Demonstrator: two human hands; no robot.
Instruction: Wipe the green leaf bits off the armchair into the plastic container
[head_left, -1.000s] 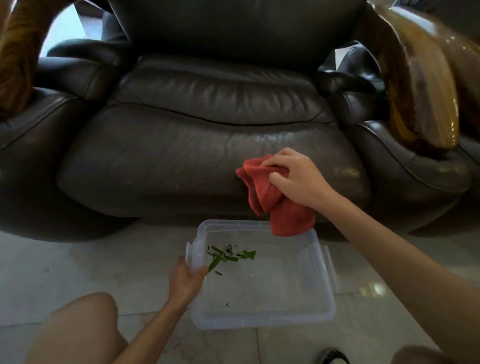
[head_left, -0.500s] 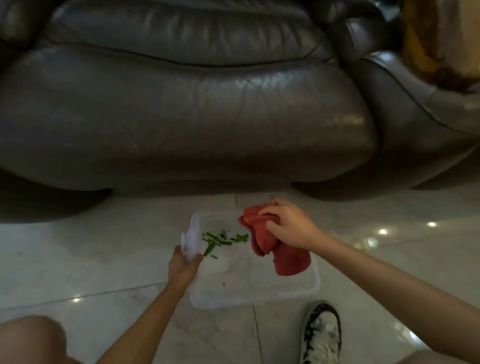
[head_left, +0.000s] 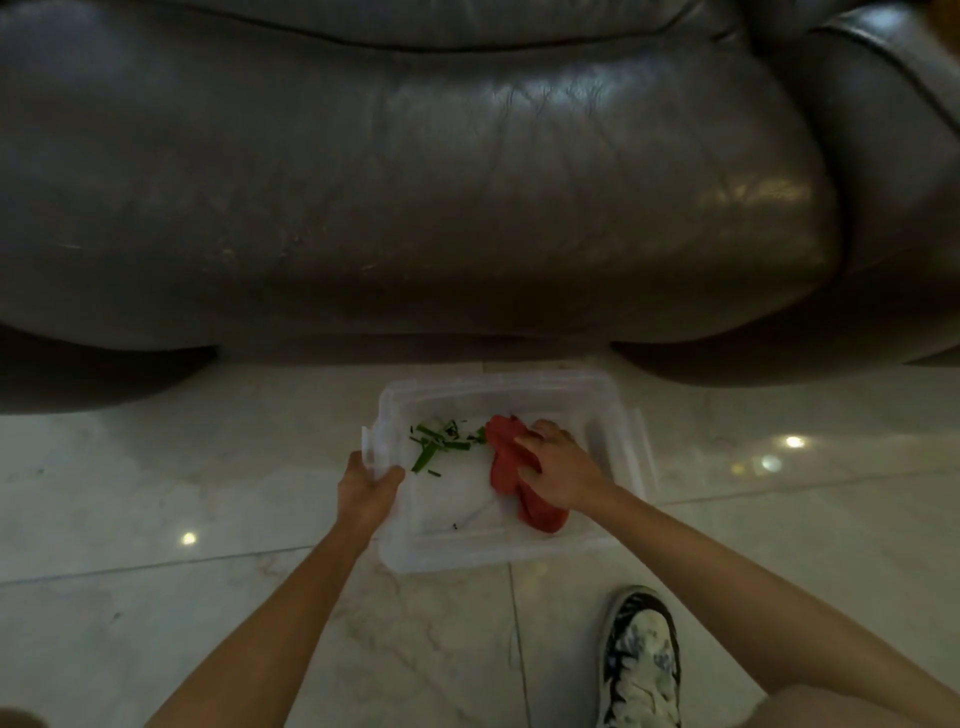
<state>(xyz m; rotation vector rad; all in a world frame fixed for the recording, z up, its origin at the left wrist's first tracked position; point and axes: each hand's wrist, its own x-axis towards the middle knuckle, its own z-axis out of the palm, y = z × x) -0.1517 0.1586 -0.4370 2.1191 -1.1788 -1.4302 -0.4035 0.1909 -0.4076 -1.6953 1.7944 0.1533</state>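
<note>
Left hand (head_left: 368, 487) gripped the left wall of the plastic container (head_left: 618, 415), at roughly 9 o'clock on its rim; thumb hooked over the edge into the tub, the other fingers wrapped outside beside the side latch. Container sat on the pale tiled floor (head_left: 156, 493), just in front of the armchair (head_left: 415, 182), whose dark leather seat cushion filled the upper view.

Green leaf bits (head_left: 436, 444) lay inside the container, clustered toward 10 o'clock of its floor. They sat between the two hands: just right of the left thumb, apart from it, and left of the red cloth (head_left: 506, 465). Rightmost bits reached the cloth's left edge; touching or not, could not tell. One tiny dark speck lay near the 6 o'clock wall.

Right hand (head_left: 558, 465) was down inside the container at about 3 o'clock of centre, fingers loosely curled over the bunched cloth, holding it against the tub floor. Cloth trailed toward 5 o'clock under the wrist.

A patterned shoe (head_left: 641, 662) stood on the floor at lower right, apart from the container.
</note>
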